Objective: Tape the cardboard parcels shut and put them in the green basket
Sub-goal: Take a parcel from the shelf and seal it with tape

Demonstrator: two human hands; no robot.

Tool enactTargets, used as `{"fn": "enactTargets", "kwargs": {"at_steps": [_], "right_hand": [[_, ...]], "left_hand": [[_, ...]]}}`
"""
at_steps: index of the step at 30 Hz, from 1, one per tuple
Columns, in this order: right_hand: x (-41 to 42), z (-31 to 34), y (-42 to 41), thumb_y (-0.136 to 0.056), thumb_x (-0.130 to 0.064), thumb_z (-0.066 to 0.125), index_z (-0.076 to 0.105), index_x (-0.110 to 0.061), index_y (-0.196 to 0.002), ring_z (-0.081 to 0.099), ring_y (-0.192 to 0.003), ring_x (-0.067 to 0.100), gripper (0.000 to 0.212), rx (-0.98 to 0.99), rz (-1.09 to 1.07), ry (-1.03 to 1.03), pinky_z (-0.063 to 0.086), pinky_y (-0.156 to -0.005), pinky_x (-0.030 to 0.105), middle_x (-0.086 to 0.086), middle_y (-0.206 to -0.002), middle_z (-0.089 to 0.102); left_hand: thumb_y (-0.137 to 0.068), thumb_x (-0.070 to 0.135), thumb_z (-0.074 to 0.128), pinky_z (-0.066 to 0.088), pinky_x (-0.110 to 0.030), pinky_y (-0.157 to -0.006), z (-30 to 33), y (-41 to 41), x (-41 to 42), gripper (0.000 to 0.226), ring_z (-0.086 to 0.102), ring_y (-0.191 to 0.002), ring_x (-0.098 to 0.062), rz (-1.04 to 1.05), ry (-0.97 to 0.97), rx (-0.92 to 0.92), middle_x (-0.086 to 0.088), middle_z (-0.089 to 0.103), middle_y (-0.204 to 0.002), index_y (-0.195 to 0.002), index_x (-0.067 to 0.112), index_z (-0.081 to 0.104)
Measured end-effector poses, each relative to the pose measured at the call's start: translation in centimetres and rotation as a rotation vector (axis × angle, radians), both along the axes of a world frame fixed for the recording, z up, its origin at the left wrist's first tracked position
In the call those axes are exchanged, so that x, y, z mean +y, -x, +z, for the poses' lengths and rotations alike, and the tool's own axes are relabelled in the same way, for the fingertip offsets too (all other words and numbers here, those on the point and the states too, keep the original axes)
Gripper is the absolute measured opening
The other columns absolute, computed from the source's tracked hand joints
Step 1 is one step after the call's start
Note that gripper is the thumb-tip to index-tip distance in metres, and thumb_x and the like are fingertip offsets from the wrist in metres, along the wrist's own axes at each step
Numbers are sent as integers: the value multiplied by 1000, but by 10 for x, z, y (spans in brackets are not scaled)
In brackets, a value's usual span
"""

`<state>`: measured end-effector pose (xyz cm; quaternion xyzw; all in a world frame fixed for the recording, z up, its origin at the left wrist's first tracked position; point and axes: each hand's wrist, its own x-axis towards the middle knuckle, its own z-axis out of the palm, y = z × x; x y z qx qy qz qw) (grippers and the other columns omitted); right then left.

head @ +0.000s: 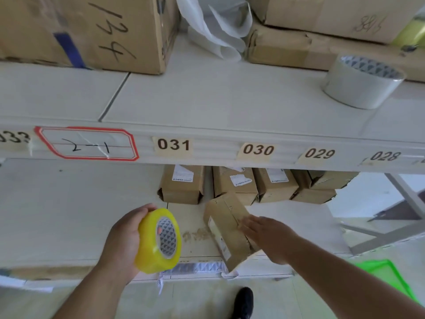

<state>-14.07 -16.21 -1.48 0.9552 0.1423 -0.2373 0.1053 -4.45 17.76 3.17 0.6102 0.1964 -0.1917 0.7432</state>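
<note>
Yellow tape roll (pixel 158 240), brown parcel (pixel 227 229), green basket (pixel 388 276)

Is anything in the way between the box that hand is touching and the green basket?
Nothing visible. The parcel lies at the shelf's front edge under the right hand, and the green basket shows lower right, mostly hidden behind the forearm.

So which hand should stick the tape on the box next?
Probably the left hand: it already grips the yellow tape roll beside the tilted parcel. The right hand rests flat on that parcel, steadying it.
</note>
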Motion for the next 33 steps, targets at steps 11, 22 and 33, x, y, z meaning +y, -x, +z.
{"fn": "enactTargets", "kwargs": {"at_steps": [11, 22, 33], "right_hand": [[185, 77, 19, -92, -66, 58, 55, 0, -87, 42, -72, 13, 67, -31, -929, -1511, 36, -67, 34, 4, -76, 44], [188, 57, 24, -96, -47, 58, 35, -8, -74, 30, -66, 20, 51, -160, -901, -1484, 25, -62, 36, 5, -71, 29], [185, 60, 27, -83, -57, 63, 50, -29, -123, 56, -68, 8, 50, -114, -927, -1363, 46, -67, 30, -6, -77, 60]], "left_hand": [[-103, 16, 59, 46, -24, -98, 24, 54, -46, 28, 61, -111, 10, -76, -298, -447, 22, 71, -119, -124, 33, 67], [-92, 20, 76, 50, -39, -77, 18, 64, -13, 46, 62, -88, -16, -212, -382, -513, 28, 73, -106, -127, 43, 57], [-94, 19, 73, 48, -8, -76, 22, 57, -1, 23, 68, -93, -1, -360, -613, -903, 23, 65, -98, -93, 37, 59]]}}
